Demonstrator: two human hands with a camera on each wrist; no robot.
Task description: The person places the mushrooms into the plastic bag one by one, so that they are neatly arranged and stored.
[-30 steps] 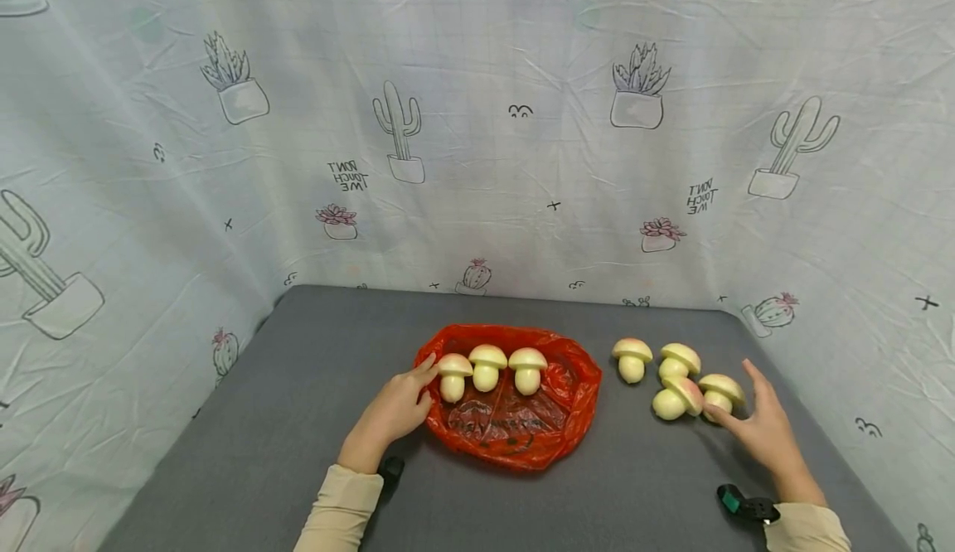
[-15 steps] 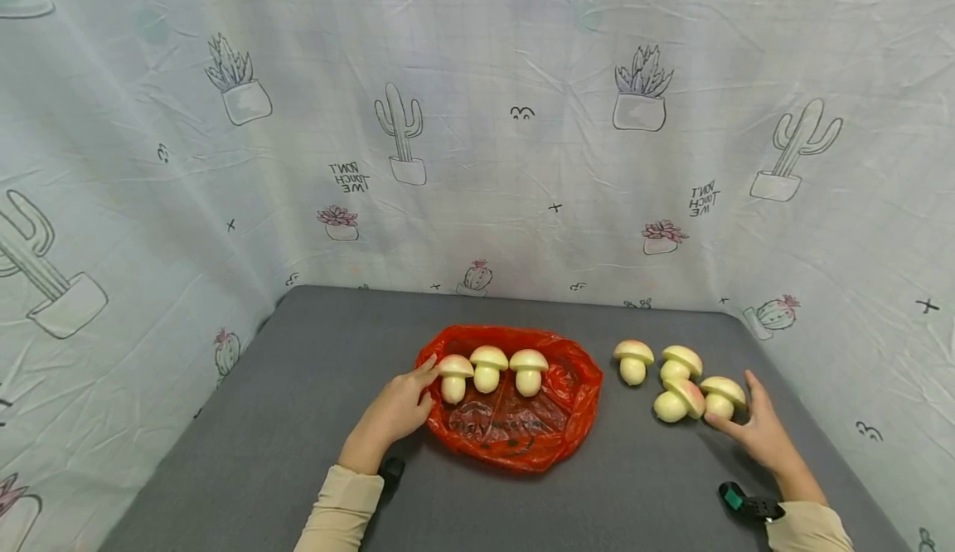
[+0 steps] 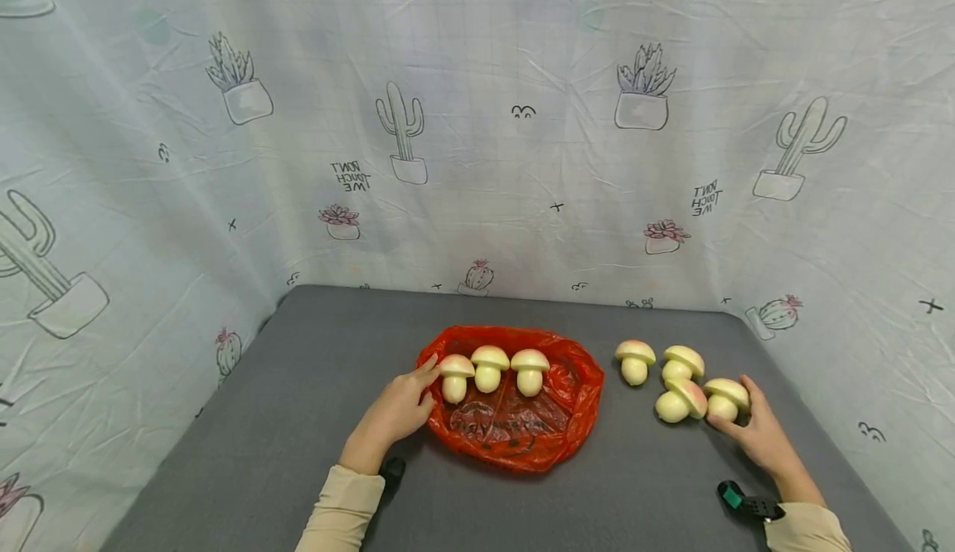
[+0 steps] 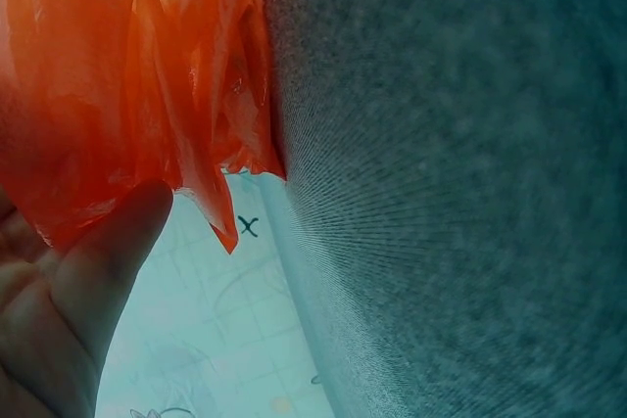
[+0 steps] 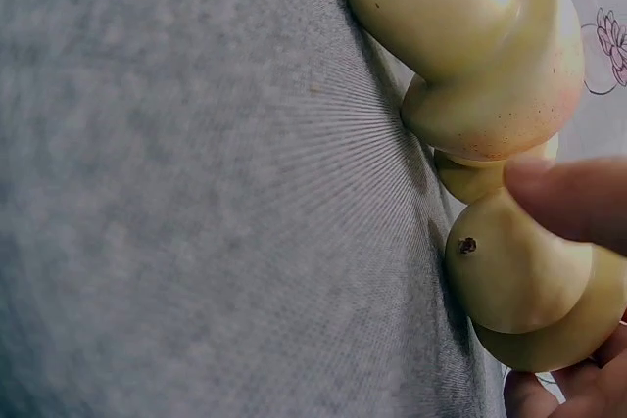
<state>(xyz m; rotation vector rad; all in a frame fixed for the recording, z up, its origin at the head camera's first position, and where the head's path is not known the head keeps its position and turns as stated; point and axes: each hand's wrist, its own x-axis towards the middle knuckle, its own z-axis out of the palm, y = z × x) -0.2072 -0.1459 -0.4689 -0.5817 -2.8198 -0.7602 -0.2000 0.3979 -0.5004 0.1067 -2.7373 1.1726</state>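
I have the right hand [image 5: 580, 201] on the rightmost pale mushroom-shaped piece [image 5: 524, 276]: thumb at the left side of its stem, fingers [image 5: 590, 387] at the cap. Its rounded stem end faces near and bears a dark spot. To the left, I observe a tilted mushroom [image 5: 470, 56], stem to the left, cap tinted pink and speckled. A third piece [image 5: 468, 175], largely hidden, sits farther back between them. The supporting surface is grey ribbed cloth [image 5: 196, 183]; a pale backdrop [image 5: 602, 124] with a printed plant occupies the far side.
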